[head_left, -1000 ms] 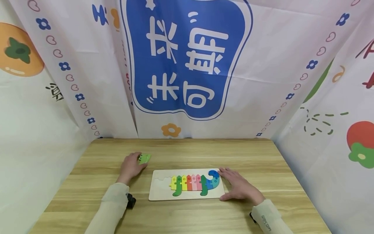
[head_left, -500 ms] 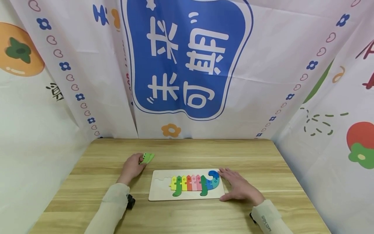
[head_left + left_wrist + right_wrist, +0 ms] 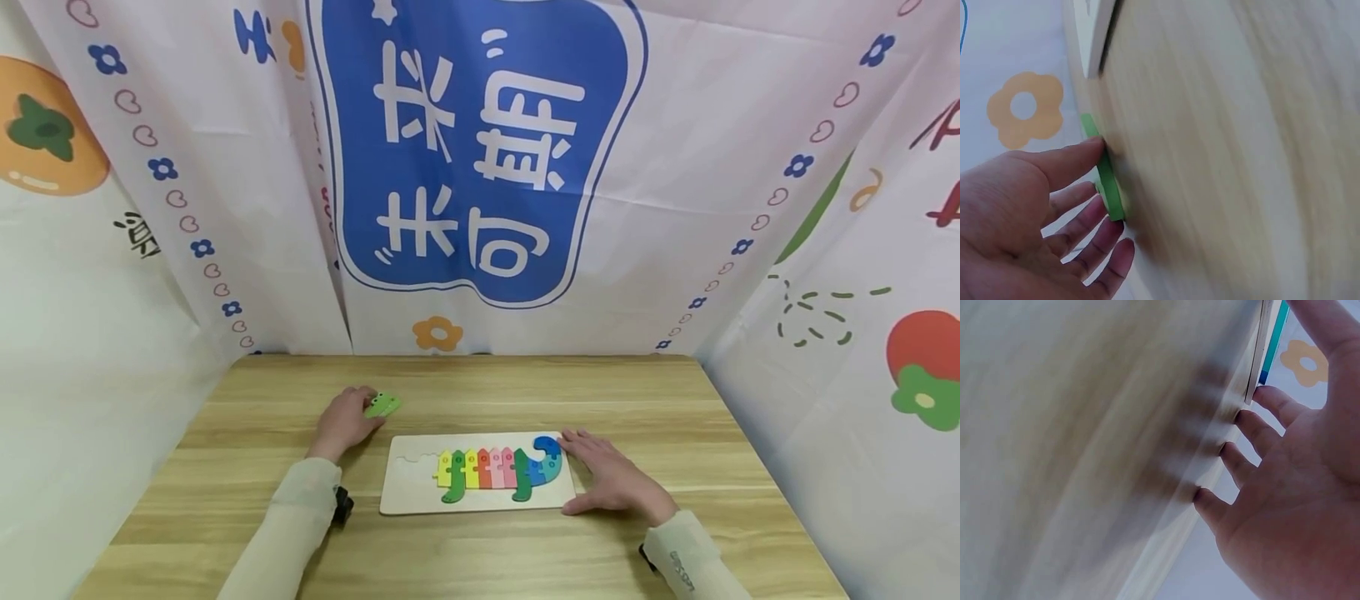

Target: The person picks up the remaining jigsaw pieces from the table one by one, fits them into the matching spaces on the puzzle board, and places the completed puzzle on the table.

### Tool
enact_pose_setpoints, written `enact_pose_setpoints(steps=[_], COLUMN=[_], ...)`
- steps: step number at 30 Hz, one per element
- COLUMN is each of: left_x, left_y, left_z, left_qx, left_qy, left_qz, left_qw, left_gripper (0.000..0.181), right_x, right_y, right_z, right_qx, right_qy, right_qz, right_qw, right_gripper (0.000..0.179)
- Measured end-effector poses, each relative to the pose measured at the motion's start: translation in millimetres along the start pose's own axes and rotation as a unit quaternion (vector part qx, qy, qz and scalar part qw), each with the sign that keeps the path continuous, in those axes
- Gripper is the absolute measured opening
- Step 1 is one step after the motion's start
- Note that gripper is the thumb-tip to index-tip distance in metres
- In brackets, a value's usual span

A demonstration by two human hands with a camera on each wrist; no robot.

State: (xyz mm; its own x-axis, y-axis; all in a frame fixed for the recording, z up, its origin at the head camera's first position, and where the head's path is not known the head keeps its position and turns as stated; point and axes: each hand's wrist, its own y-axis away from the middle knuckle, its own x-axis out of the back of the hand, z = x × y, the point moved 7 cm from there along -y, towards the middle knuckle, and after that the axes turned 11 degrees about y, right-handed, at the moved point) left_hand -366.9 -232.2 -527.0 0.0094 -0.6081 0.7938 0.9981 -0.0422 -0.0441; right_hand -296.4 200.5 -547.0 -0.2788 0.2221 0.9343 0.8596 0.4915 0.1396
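Observation:
My left hand (image 3: 347,423) pinches a green crocodile-head puzzle piece (image 3: 385,405) between thumb and fingers, above and left of the board in the head view. In the left wrist view the piece (image 3: 1109,181) stands edge-on, close to the tabletop. A pale wooden puzzle board (image 3: 408,496) lies flat; colourful body pieces (image 3: 496,468), green legs and a blue curled tail sit in it. At its left end a bare outlined recess shows. My right hand (image 3: 611,475) rests at the board's right edge, fingers spread; the right wrist view shows fingertips by the board's edge (image 3: 1255,362).
A wood-grain table (image 3: 480,558) carries everything. Printed white cloth (image 3: 675,167) hangs behind it and along both sides. Dark wrist straps (image 3: 342,506) sit at the cuffs of both sleeves.
My left hand has shifted slightly right with the crocodile head, which has turned in the fingers. My right hand and the board keep their places.

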Motion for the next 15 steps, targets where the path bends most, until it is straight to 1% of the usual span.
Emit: enact_pose_setpoints(steps=[3, 8, 12, 15], left_x=[-1.1, -3.0, -5.1, -5.3], left_y=[-1.6, 1.2, 0.8, -0.2], left_z=[3.0, 5.9, 6.2, 5.2], left_qx=[-0.004, -0.004, 0.01, 0.021], left_qy=[-0.009, -0.011, -0.017, -0.025], left_qz=[-0.005, -0.014, -0.009, -0.007], left_qw=[0.9999, 0.9998, 0.9998, 0.9994], left_gripper=[0.052, 0.05, 0.055, 0.054], right_x=[-0.9, -1.5, -0.4, -1.3], right_y=[-0.9, -0.8, 0.4, -0.1], right_z=[0.3, 0.4, 1.2, 1.6], right_qx=[0.0, -0.003, -0.008, -0.001], right_qy=[-0.002, -0.003, -0.006, -0.004], right_qz=[0.001, 0.0, -0.003, -0.001], right_qw=[1.0, 1.0, 0.9999, 1.0], right_gripper=[0.109, 0.109, 0.108, 0.108])
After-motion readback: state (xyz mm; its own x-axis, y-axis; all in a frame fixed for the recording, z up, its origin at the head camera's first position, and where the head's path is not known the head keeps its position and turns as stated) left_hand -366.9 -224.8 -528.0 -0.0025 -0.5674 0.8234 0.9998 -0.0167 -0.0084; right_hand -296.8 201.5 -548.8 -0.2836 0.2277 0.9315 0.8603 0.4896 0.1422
